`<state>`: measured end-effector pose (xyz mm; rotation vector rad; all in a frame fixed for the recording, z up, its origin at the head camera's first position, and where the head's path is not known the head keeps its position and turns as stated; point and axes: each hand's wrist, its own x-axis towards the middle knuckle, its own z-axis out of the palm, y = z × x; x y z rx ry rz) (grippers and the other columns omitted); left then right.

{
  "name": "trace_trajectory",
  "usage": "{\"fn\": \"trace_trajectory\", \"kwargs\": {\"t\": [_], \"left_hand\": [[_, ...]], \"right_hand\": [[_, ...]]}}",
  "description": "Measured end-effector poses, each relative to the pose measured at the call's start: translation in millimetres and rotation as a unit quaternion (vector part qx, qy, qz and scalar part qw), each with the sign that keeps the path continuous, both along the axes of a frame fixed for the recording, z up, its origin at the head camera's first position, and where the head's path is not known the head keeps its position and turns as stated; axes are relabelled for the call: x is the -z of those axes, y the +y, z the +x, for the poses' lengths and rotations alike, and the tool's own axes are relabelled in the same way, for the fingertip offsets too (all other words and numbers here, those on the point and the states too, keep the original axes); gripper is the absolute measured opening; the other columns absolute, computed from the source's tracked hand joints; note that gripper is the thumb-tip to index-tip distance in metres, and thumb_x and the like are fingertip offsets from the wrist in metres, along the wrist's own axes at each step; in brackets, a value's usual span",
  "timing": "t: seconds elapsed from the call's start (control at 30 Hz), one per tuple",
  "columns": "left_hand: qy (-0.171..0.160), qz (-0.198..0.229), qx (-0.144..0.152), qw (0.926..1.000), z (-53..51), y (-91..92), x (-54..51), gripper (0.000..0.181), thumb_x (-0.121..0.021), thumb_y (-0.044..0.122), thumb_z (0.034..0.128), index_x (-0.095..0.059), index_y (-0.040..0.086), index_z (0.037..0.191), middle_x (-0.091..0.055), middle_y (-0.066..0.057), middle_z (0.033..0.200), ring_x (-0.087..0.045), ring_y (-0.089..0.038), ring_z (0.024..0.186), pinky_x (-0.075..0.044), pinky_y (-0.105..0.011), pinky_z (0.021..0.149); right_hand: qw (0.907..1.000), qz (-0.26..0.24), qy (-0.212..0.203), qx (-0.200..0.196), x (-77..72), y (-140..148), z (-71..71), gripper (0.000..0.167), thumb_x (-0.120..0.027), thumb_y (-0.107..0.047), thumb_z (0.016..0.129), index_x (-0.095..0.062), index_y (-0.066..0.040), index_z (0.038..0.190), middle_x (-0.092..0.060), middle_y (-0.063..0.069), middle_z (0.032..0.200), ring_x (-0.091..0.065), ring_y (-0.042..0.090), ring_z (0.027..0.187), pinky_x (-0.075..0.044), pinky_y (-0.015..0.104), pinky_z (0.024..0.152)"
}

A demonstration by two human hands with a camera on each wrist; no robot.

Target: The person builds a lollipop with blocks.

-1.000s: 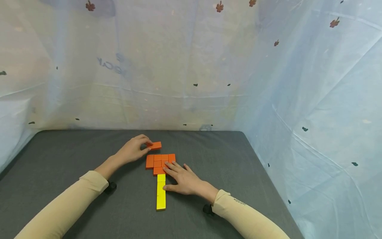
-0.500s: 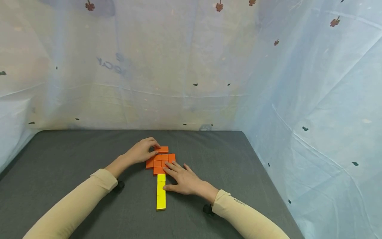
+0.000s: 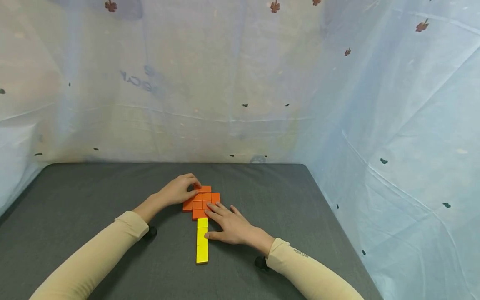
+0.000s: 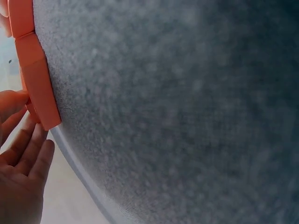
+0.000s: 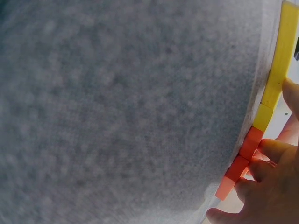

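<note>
In the head view my left hand [image 3: 175,191] pinches an orange block [image 3: 204,189] between thumb and fingers, at the far side of a flat patch of orange blocks [image 3: 197,205]. The left wrist view shows those fingers [image 4: 39,154] at the end of the orange row [image 4: 41,91]. My right hand [image 3: 234,228] lies with its fingers spread against the patch's right side. Its thumb touches the long yellow block [image 3: 202,246], which extends toward me from a small yellow block [image 3: 202,222]. The right wrist view shows this yellow strip [image 5: 281,51] beside the thumb.
Everything lies on a dark grey cloth-covered table [image 3: 93,187]. A pale, translucent sheet [image 3: 195,83] with small leaf marks hangs behind the table and along its right side. Black wrist devices [image 3: 261,262] sit at both cuffs.
My left hand has moved right and slightly toward me with the orange block, bringing it against the far edge of the patch. My right hand has stayed in place.
</note>
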<state>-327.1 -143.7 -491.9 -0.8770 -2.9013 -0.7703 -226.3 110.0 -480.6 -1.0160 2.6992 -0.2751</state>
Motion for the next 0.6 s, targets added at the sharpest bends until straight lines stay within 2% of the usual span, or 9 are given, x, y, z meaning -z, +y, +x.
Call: {"fn": "trace_trajectory", "kwargs": {"t": [0.33,0.6], "left_hand": [[-0.01,-0.019,-0.004,0.9998,-3.8,0.8,-0.2,0.018,-0.071,0.018,0.1007,-0.076,0.01,0.117,-0.067,-0.009,0.12,-0.066,-0.027,0.105,-0.058,-0.047,0.09],[-0.03,-0.034,0.006,0.999,-6.3,2.8,-2.7,0.025,-0.068,0.014,0.1027,-0.073,0.009,0.127,-0.069,-0.011,0.124,-0.066,-0.031,0.113,-0.055,-0.052,0.097]], "right_hand": [[1.0,-0.003,-0.002,0.001,-0.7,0.4,0.0,0.079,-0.053,-0.063,0.102,-0.028,-0.025,0.166,-0.015,-0.008,0.173,-0.013,0.019,0.16,-0.019,0.063,0.124],[1.0,-0.004,-0.001,0.001,-0.5,-0.3,0.7,0.079,-0.053,-0.063,0.102,-0.028,-0.025,0.166,-0.015,-0.007,0.173,-0.013,0.019,0.16,-0.018,0.063,0.124]]}}
